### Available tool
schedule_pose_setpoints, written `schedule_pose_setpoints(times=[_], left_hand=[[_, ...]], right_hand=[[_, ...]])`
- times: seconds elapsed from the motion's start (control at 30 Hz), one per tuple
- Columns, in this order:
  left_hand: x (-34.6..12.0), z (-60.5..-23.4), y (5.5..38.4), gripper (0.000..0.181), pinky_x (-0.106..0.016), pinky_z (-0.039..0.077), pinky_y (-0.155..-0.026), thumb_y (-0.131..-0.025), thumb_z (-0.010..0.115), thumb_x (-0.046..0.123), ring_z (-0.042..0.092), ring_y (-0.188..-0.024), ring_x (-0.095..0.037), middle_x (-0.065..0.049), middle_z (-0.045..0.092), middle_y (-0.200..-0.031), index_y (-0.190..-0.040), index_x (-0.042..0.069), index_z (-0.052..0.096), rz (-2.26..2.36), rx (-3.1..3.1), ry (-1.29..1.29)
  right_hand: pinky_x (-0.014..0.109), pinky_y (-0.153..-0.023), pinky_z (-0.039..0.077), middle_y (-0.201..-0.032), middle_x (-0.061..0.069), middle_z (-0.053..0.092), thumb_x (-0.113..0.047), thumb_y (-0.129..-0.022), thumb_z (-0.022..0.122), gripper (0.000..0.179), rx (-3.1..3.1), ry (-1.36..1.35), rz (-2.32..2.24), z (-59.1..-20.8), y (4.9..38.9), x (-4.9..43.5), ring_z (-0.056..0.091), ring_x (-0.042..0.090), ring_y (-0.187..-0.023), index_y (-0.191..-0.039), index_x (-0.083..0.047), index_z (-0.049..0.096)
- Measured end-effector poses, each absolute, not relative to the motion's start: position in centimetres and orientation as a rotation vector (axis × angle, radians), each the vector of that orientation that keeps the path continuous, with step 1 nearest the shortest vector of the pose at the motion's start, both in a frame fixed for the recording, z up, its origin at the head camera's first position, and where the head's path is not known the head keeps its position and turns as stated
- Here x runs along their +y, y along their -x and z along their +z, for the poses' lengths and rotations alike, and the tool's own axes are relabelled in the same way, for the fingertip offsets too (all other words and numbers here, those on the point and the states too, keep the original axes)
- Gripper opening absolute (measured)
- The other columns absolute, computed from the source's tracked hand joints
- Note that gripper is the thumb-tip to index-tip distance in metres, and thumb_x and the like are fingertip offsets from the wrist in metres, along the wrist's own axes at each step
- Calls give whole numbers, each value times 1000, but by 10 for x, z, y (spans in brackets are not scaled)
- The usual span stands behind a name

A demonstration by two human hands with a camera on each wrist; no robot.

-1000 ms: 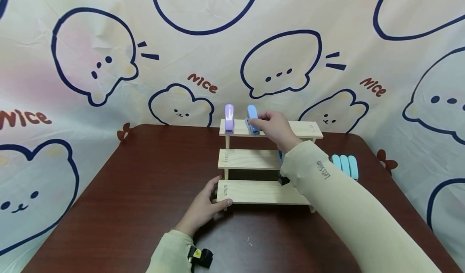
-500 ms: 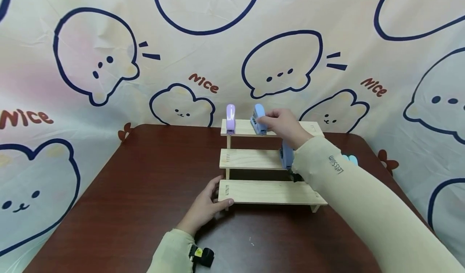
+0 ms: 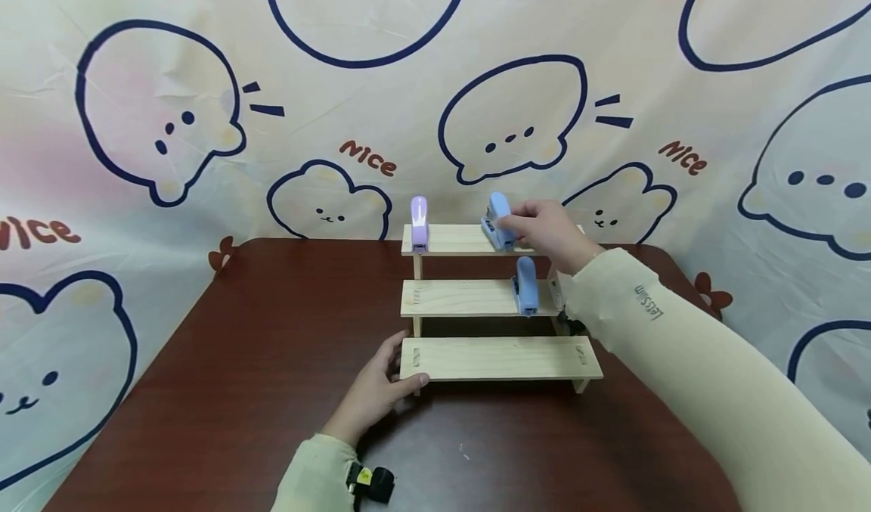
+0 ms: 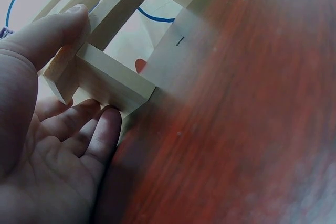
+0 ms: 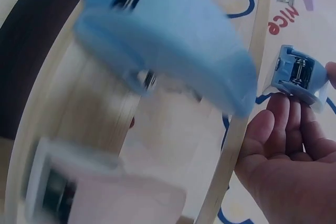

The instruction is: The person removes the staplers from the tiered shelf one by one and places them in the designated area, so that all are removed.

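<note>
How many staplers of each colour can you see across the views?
Blue staplers: 2
Purple stapler: 1
Pale pink stapler, blurred in the right wrist view: 1
Total: 4

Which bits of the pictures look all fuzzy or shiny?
Right wrist view: the near blue stapler and a pale pink thing are blurry, while the held blue stapler in the right hand looks sharper. Left wrist view: the tabletop is soft, with whitish glare at the lower right. Head view: mostly clear, with dark shadow below the wooden shelf.
</note>
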State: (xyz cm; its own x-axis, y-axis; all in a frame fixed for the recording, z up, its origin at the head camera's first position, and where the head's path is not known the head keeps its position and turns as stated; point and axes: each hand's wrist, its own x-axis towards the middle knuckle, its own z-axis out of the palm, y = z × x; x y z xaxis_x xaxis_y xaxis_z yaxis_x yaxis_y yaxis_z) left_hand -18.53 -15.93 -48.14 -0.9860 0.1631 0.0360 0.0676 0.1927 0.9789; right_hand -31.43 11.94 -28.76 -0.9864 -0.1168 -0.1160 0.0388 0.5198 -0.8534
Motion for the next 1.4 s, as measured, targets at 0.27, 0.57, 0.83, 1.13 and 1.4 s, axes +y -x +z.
schedule_pose_setpoints(times=[0.27,0.57,0.83,1.13,1.4], left_hand=[[-159,-483,187,86,-34,52,-85,-84,82,11,59,-114,-27,-16,55,-140,-154,3,33,1945,2353,-238],[-159,-482,187,86,-35,52,-86,-84,82,12,60,-113,-26,-16,55,-140,-154,3,34,1945,2354,-236],[-159,-481,186,85,-37,51,-89,-85,82,13,58,-117,-27,-16,53,-142,-154,3,34,1928,2367,-227],[-160,-482,187,85,-39,51,-90,-84,83,13,58,-118,-28,-16,54,-141,-154,3,35,1927,2380,-227],[-160,-484,187,85,-35,52,-86,-84,82,12,59,-115,-26,-16,55,-141,-154,3,34,1928,2379,-238]], right_hand=[[49,-105,44,-138,12,54,-37,-98,63,51,2607,101,-1447,-289,312,143,55,31,-120,-137,-5,56],[52,-108,39,-140,19,53,-35,-99,62,52,2640,80,-1428,-292,308,168,55,34,-119,-139,-1,54],[53,-107,39,-144,19,50,-40,-99,62,55,2657,79,-1419,-293,306,189,51,34,-119,-137,-1,54],[51,-106,40,-141,21,51,-40,-101,58,56,2705,146,-1325,-293,304,210,51,34,-117,-141,-1,52],[53,-105,40,-138,21,53,-44,-99,61,56,2751,158,-1260,-296,304,227,52,36,-117,-135,-2,55]])
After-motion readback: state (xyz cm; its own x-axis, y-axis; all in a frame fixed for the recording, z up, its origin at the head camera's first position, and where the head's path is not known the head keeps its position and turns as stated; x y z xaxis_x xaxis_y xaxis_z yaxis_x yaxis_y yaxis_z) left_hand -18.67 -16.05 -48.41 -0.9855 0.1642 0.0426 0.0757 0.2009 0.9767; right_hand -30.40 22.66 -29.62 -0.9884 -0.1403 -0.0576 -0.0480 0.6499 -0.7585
